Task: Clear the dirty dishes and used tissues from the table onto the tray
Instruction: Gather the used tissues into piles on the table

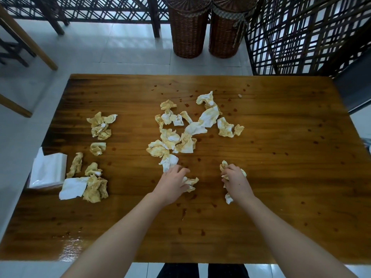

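The right hand (pixel 236 182) has its grip closed round a wad of tissues (pixel 224 165), stained ends poking out past the fingers and back by the wrist. The left hand (pixel 173 182) lies palm down, and its grip seems to pinch a crumpled tissue (pixel 190 183) against the counter (pixel 281 137) on the thumb side.

The next piece, by my reading, is the white tissue (pixel 169 162). It lies just ahead of the left fingertips and slightly to their left, its long axis running away from the person. The left hand is clearly the nearer one. Beyond it sits the middle heap (pixel 188 127), straight ahead between both hands. The left group (pixel 95 187) is well apart, beside a plain white tissue pack (pixel 49 169) at the counter's left edge.

No tray and no dishes are in view, so which way the load must go cannot be told. Both hands are already part full, which limits how much more each can gather.

No brand, label or writing can be read anywhere, not even on the pack.
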A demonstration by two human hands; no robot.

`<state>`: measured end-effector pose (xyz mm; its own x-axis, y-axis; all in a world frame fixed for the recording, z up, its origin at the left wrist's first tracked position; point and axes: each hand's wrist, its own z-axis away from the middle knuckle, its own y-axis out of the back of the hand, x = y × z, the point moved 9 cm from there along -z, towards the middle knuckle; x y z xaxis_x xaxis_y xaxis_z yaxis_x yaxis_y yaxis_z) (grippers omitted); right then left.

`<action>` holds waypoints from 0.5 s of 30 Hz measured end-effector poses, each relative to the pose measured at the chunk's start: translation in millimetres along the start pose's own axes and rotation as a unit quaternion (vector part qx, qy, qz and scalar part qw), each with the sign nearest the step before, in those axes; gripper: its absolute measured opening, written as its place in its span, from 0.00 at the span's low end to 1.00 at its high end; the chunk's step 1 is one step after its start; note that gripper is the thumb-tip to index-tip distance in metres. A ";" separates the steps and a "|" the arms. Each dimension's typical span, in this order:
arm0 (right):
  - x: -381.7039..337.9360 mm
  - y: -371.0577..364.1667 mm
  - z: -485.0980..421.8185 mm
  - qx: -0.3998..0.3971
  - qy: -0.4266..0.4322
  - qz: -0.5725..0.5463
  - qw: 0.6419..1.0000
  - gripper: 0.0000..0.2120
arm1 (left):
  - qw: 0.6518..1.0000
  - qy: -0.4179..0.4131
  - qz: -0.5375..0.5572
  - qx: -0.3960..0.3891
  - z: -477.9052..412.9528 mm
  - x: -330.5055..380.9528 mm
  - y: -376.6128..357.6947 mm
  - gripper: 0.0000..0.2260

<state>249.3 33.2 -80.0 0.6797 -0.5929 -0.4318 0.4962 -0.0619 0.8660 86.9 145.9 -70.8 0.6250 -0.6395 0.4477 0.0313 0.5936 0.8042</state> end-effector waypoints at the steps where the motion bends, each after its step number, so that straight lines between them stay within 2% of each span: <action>1: 4.0 1.5 0.0 0.000 -0.006 0.001 1.000 0.11 | 1.000 0.002 -0.003 -0.009 -1.0 0.5 -2.7 0.23; 6: 20.5 10.3 1.1 0.002 -0.030 0.005 1.000 0.10 | 1.000 0.001 -0.017 -0.023 -6.9 7.1 -11.9 0.21; 11: 26.7 17.2 1.9 0.017 -0.044 -0.001 0.999 0.10 | 1.000 -0.010 -0.012 -0.019 -10.1 11.8 -11.6 0.11; 15: 21.6 19.3 -1.1 0.024 -0.040 0.006 0.999 0.11 | 1.000 -0.011 -0.008 0.012 -9.3 6.9 1.8 0.10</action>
<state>274.1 20.0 -72.9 0.6387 -0.6565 -0.4014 0.4602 -0.0922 0.8830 98.5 147.1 -69.9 0.6068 -0.6597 0.4434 0.0215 0.5713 0.8205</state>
